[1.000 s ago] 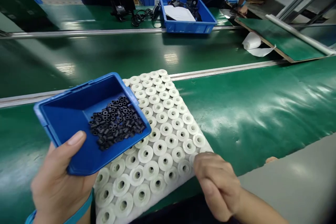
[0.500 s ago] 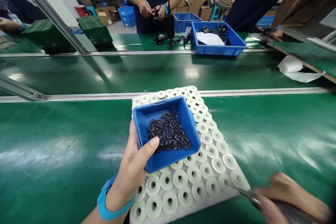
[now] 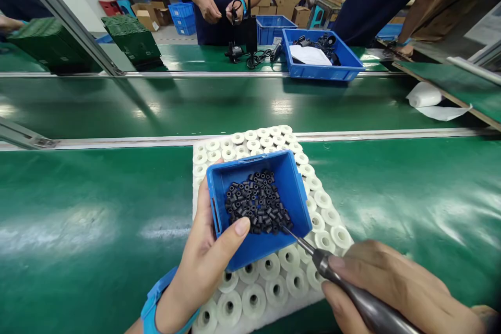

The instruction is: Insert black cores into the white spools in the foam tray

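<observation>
My left hand (image 3: 207, 250) grips a small blue bin (image 3: 250, 255) by its left side, thumb over the rim. Inside lie many short black tubular pieces (image 3: 258, 201). In my right hand (image 3: 391, 282) is a screwdriver-like tool with a dark, glossy handle (image 3: 360, 292) and a thin metal shaft. Its tip reaches into the bin and meets the black pieces at their lower right edge; whether a piece sits on the tip I cannot tell. Beneath the bin, a white foam sheet (image 3: 282, 305) bears rows of round white flanged parts (image 3: 253, 300) with centre holes, partly covered by bin and hands.
Across the green belt (image 3: 97, 198), a co-worker (image 3: 227, 5) handles a black cable. A blue crate (image 3: 323, 70) of black parts stands beyond the rail, with stacks of green boards (image 3: 133, 42) to the left. A white roll (image 3: 425, 95) lies at right.
My right hand has brought the tool from the sheet's lower right corner up and left into the bin. The bin has shifted slightly right and down.
</observation>
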The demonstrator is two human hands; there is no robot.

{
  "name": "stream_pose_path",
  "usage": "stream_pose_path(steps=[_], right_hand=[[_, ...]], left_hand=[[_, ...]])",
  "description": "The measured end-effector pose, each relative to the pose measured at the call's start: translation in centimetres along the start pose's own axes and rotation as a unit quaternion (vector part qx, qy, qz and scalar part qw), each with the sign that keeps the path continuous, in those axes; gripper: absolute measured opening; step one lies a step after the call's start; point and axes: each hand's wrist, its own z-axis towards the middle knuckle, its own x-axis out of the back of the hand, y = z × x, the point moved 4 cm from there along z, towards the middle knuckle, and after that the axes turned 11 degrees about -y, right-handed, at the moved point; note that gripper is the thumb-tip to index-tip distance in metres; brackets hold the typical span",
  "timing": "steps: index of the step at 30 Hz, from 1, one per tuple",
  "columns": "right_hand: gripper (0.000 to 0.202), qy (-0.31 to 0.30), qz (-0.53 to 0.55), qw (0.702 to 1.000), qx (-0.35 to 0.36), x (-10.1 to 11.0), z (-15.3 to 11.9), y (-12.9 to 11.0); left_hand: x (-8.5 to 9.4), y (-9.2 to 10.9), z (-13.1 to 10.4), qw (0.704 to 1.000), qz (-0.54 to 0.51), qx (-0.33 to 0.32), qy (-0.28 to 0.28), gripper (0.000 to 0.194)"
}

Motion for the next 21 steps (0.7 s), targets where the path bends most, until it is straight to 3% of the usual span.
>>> stream_pose_path(steps=[5, 10, 21], right_hand=[[0.022, 0.035, -0.006, 0.999, -0.032, -1.0, 0.7, -0.1], [0.016, 0.091, -0.043, 0.995, -0.011, -2.0, 1.9, -0.1], [0.007, 0.088, -0.073, 0.993, -0.027, -2.9, 3.3, 0.1]], left_hand=[[-0.5, 0.2, -0.3, 1.0, -0.002, 0.013, 0.005, 0.095], [-1.4, 0.9, -0.4, 0.998, -0.035, 0.035, 0.046, 0.088], [-1.6, 0.9, -0.4, 0.998, 0.035, 0.03, 0.044, 0.085]])
